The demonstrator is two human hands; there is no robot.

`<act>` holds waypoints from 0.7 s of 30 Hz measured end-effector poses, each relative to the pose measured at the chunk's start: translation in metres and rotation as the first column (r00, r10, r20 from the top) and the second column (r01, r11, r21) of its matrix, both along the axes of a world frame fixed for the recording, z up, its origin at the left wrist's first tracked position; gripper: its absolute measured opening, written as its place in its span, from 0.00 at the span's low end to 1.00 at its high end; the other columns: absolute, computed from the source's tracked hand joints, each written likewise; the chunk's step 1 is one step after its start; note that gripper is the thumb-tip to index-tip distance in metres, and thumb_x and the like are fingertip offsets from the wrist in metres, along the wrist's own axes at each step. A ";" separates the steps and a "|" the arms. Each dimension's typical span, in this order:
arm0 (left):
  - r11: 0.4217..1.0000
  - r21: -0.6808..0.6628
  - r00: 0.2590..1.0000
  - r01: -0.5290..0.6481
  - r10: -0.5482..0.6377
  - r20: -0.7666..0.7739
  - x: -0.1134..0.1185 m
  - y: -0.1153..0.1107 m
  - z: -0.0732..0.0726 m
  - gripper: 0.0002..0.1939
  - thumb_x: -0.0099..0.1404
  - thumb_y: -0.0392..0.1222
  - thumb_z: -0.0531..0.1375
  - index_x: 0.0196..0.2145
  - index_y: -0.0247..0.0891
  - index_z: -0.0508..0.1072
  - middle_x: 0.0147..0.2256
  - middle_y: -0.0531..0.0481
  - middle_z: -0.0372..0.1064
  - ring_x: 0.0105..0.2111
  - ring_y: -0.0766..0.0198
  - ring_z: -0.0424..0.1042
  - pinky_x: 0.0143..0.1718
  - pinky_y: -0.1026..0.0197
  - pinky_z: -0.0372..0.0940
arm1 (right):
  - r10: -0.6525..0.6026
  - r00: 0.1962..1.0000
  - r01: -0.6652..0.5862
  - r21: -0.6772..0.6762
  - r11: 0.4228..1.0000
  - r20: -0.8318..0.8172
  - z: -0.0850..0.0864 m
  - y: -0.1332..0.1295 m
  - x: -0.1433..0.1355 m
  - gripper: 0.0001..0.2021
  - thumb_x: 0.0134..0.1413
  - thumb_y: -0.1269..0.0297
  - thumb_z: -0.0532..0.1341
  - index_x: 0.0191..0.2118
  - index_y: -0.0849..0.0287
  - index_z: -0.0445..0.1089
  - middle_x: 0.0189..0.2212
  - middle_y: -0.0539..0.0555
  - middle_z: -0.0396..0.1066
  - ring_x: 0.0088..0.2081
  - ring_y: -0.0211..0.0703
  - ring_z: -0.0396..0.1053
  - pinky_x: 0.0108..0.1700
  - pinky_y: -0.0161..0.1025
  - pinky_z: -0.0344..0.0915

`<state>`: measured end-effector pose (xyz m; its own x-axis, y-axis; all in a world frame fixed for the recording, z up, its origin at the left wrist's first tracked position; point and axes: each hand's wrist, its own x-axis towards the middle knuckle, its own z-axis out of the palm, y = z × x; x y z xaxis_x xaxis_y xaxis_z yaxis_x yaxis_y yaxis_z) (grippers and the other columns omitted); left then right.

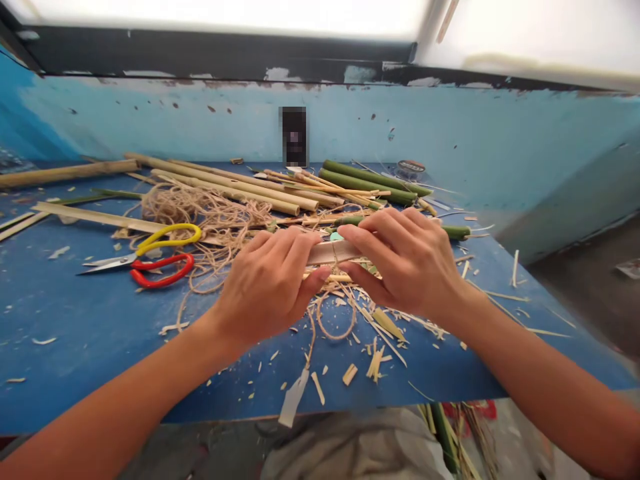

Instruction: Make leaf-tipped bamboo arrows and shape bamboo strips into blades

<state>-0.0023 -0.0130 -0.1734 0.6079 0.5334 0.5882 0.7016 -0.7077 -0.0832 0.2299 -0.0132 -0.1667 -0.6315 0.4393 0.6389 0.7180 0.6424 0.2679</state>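
Both my hands grip a short pale strip of split bamboo (323, 253), held level over the table. My left hand (273, 277) closes on its left end and my right hand (407, 260) on its right, thumbs below and fingers on top. A thin strand of twine crosses the strip between the hands. Under them, a loop of twine (336, 338) hangs or lies, and one strand runs to a flat whitish piece (294, 398) at the table's front edge. The strip's ends are hidden by my fingers.
Scissors (145, 257) with yellow and red handles lie left of my hands, beside a tangle of twine (200, 210). Bamboo poles (225, 180) and green bamboo lengths (367, 180) lie behind. Shavings litter the blue table (115, 360). A dark blurred-out object (294, 137) stands against the wall.
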 end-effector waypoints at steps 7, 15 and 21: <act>0.979 -0.092 0.970 0.181 -0.162 0.183 -0.003 0.000 -0.005 0.11 0.76 0.48 0.47 0.45 0.38 0.58 0.35 0.48 0.65 0.28 0.64 0.61 0.28 0.59 0.59 | 0.183 0.941 -0.234 -0.155 0.960 -0.286 -0.008 -0.004 -0.009 0.15 0.69 0.55 0.57 0.50 0.62 0.70 0.40 0.58 0.72 0.37 0.44 0.68 0.40 0.42 0.65; 0.835 -0.291 0.808 0.467 -0.270 0.523 0.005 -0.011 -0.026 0.13 0.77 0.52 0.42 0.49 0.41 0.53 0.36 0.51 0.54 0.32 0.63 0.57 0.34 0.56 0.60 | 0.228 0.677 -0.566 -0.298 0.768 -0.700 -0.017 -0.015 -0.027 0.13 0.68 0.55 0.59 0.47 0.60 0.70 0.37 0.53 0.69 0.37 0.40 0.65 0.37 0.39 0.64; 0.862 -0.316 0.862 0.397 -0.231 0.452 0.003 -0.013 -0.021 0.21 0.75 0.60 0.41 0.53 0.42 0.52 0.38 0.49 0.56 0.33 0.61 0.59 0.34 0.55 0.61 | 0.144 0.580 -0.637 -0.337 0.693 -0.802 -0.021 -0.015 -0.033 0.14 0.67 0.54 0.59 0.49 0.58 0.66 0.35 0.50 0.68 0.33 0.36 0.64 0.35 0.36 0.63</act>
<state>0.0011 -0.0261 -0.1946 0.5494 0.5850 0.5966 0.3501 -0.8094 0.4714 0.1973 -0.0285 -0.1872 -0.3220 0.6652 0.6737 0.1434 0.7377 -0.6598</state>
